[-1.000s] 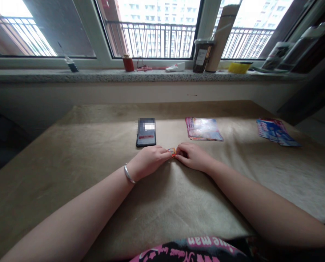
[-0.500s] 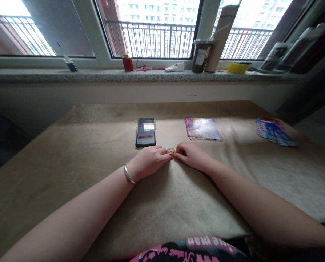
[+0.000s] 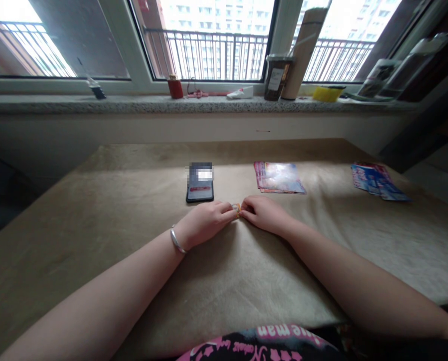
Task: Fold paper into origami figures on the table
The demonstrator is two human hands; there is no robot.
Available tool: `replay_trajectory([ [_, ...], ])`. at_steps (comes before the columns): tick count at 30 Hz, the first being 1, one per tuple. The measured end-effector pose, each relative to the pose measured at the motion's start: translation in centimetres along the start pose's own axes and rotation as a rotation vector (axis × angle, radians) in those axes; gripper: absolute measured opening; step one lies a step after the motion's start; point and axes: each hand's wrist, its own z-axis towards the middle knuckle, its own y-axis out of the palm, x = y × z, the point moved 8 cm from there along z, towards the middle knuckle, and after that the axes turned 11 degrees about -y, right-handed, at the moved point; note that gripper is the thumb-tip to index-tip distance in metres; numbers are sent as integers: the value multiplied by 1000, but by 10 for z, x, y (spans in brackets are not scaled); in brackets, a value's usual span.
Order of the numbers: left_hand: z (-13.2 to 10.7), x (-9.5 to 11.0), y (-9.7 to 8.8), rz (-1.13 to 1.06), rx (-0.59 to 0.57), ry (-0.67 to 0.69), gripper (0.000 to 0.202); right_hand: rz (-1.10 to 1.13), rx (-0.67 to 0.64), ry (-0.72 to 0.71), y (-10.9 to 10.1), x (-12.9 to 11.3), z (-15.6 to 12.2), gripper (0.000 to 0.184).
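Note:
My left hand [image 3: 205, 223] and my right hand [image 3: 263, 214] rest on the tan cloth-covered table [image 3: 96, 225], fingertips meeting in the middle. Between them they pinch a small orange folded paper piece [image 3: 237, 207], mostly hidden by the fingers. A silver bracelet [image 3: 176, 240] sits on my left wrist. A dark phone [image 3: 200, 183] lies just beyond my left hand. A stack of colourful paper sheets [image 3: 279, 177] lies just beyond my right hand.
More colourful sheets [image 3: 378, 181] lie at the table's far right. The stone window sill [image 3: 134, 104] behind holds a red cup [image 3: 175, 87], a dark jar [image 3: 275, 77], a tall cardboard tube [image 3: 302, 50] and a yellow object [image 3: 327, 93].
My fingers have closed in on the orange piece, so less of it shows than before. Both hands stay in the same spot.

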Motion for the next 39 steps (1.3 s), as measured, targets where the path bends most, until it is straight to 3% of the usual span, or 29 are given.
replay_trajectory([
  [4,-1,3,-1,0,1,52,23,23,12,30,0,1,-1,14],
  [17,3,4,1,35,-53,-28,17,24,22,36,1,2,-2,12],
  [32,5,1,3,15,-76,-78,17,15,52,-66,-4,-6,-4,17],
  [39,4,4,3,52,-69,-16,19,-6,60,-125,-4,-6,-7,16],
])
